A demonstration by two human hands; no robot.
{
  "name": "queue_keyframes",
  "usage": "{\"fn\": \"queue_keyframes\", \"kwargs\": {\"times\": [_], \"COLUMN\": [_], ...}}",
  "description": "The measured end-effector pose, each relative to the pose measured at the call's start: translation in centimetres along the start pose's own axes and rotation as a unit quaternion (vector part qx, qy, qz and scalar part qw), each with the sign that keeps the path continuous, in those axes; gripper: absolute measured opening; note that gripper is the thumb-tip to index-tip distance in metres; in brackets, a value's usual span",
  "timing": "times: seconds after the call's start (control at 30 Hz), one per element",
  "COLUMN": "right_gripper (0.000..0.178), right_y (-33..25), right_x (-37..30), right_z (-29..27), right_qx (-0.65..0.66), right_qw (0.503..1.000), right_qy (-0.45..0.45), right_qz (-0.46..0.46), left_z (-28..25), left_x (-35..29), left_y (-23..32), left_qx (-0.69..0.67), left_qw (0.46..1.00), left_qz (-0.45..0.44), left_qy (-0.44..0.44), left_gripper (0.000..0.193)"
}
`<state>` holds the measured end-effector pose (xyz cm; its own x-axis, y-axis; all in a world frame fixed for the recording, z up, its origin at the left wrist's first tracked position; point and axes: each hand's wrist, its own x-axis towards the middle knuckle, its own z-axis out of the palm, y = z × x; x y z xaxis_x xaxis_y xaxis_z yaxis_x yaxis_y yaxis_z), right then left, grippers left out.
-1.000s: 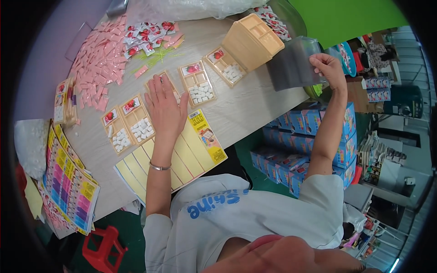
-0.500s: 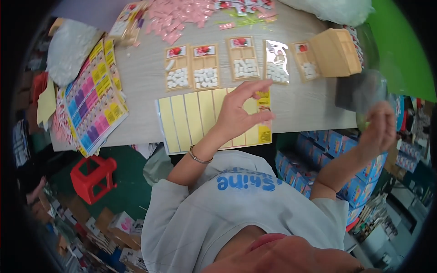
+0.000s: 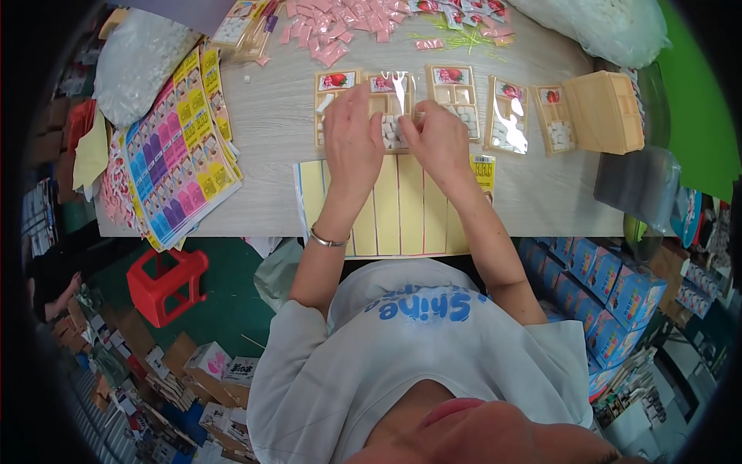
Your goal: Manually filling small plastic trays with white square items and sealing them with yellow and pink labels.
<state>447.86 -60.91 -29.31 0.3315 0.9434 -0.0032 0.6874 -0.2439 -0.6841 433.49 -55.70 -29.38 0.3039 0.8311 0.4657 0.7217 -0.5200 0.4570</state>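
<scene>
A clear plastic lid [image 3: 399, 87] catches the light over the second beige tray [image 3: 379, 105], which holds white pellets and a strawberry-printed packet. My left hand [image 3: 352, 139] grips the lid's left side, partly covering the first tray [image 3: 337, 80]. At its right side, my right hand [image 3: 440, 143] has thumb and fingers closed on the edge; the exact fingertip contact is partly hidden. To the right stand a third filled tray [image 3: 453, 94], a fourth tray [image 3: 507, 116] with a glossy cover, and a fifth tray [image 3: 554, 124]. Under my wrists lies a yellow striped sheet [image 3: 386, 213].
Stacked beige trays [image 3: 610, 112] lean at the right, near a pile of clear lids [image 3: 638, 185]. Pink sachets [image 3: 332, 31] are heaped at the back. Plastic bags [image 3: 147, 62] and colourful printed sheets [image 3: 182, 147] lie left. A red stool [image 3: 166, 286] stands below the table.
My right hand has come from the clear lids at the right to the second tray, bringing a lid. My left hand has moved forward from above the yellow sheet to the same tray.
</scene>
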Motion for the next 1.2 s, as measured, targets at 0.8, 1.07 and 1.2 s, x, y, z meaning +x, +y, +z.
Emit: {"fn": "queue_keyframes", "kwargs": {"times": [0.8, 1.07, 1.2], "right_gripper": [0.025, 0.023, 0.021], "right_y": [24.2, 23.9, 25.5], "right_x": [-7.3, -12.0, -15.1], "right_z": [-42.3, -43.1, -44.1], "right_qx": [0.02, 0.077, 0.134], "right_qw": [0.958, 0.941, 0.933], "right_qy": [0.187, 0.195, 0.193], "right_qz": [0.218, 0.266, 0.273], "left_z": [9.3, 0.5, -1.2], "left_x": [1.4, -0.5, -0.7], "left_y": [7.5, 4.5, -6.5], "left_qx": [0.107, -0.099, 0.01], "left_qw": [0.973, 0.985, 0.999], "left_qz": [0.086, 0.089, 0.045], "left_qy": [-0.184, -0.107, -0.005], "left_gripper": [0.07, 0.043, 0.037]}}
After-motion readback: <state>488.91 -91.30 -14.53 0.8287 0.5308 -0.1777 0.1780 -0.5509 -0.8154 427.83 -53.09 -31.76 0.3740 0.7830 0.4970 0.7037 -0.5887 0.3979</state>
